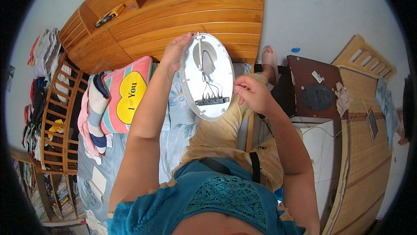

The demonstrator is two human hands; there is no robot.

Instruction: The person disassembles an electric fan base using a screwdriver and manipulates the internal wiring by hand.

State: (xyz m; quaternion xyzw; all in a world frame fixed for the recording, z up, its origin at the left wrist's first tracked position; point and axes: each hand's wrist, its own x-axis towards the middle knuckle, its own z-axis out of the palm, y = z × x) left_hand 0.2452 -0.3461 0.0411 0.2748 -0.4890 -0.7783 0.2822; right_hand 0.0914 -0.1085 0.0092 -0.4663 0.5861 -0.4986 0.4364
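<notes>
An oval white plastic housing (186, 85) is held up in front of me with its hollow inner side showing. Inside it, thin wires (205, 77) run from the upper part down to a black strip-shaped part (212, 101) near the lower end. A pale rod or cable (200, 50) lies along the upper inside. My left hand (175, 52) grips the housing's upper left rim, with fingertips partly hidden behind it. At the right rim, my right hand (253, 94) has its fingers pinched together; what lies between them is too small to make out.
A bed with a wooden headboard (191, 20) lies ahead, holding a pink pillow (124, 93) with a yellow heart. A brown box-like cabinet (315, 85) stands right, beside a bamboo mat (367, 148). Leftward are a wooden rail (61, 113) with clothes and a bookshelf (54, 191).
</notes>
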